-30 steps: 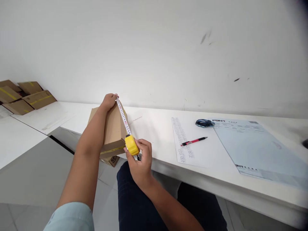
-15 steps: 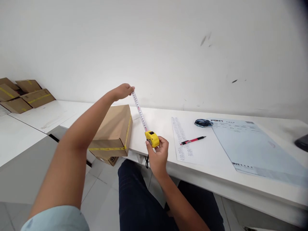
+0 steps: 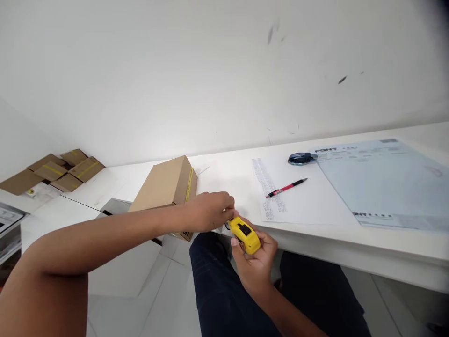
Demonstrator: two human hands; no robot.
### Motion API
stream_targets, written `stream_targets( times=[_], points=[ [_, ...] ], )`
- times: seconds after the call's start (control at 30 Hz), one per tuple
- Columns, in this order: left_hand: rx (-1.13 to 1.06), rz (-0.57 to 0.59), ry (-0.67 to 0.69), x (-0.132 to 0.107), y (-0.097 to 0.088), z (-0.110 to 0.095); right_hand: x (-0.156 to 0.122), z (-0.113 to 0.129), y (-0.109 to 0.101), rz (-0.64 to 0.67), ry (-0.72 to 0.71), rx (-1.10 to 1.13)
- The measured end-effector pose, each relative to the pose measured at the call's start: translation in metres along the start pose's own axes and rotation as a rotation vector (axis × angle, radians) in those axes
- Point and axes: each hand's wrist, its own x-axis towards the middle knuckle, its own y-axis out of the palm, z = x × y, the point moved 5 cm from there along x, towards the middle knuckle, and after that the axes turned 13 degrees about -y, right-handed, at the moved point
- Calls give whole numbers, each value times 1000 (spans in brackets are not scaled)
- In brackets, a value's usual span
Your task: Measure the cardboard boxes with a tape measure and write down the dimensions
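Observation:
A yellow tape measure rests in my right hand, which is closed around its case just in front of the table edge. My left hand is pinched at the front end of the case, where the blade comes out. No length of blade shows between the two hands, and the fingertips partly hide the mouth. Behind my left forearm, a brown cardboard box with yellow tape sits at the table's front edge. To the right, a red and black pen lies across a written sheet of paper.
A dark blue, glossy object lies beside a large pale-blue printed bag on the white table. Several taped cardboard boxes are piled at the far left. The white wall stands behind the table.
My left hand has come down and right to the tape measure, and the stretched-out blade has gone back into its case. My right hand sits slightly lower. The view has tilted.

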Motion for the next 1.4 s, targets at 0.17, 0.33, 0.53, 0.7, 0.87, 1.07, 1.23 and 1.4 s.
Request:
stream_targets(
  times=[0.17, 0.33, 0.53, 0.7, 0.87, 1.07, 1.23, 1.4],
  points=[
    [138, -58, -46, 12, -16, 25, 3, 1, 0, 33, 11, 67],
    [305, -84, -402, -5, -14, 94, 3, -4, -7, 53, 29, 85],
    [493, -141, -459, -20, 11, 128, 0, -17, -5, 50, 73, 71],
    [434, -186, -381, -20, -11, 129, -4, -19, -2, 46, 97, 99],
    [25, -555, -381, -41, -59, 137, 4, -17, -8, -10, 99, 125],
    [-574, -762, -242, -51, -32, 155, 27, -2, -24, -74, 69, 49],
    [-594, -822, -71, -30, 9, 143, 71, 25, -41, -89, -151, -12],
    [-339, -1010, -7, -39, 9, 109, 116, 41, -35, 214, -70, 79]
  ],
)
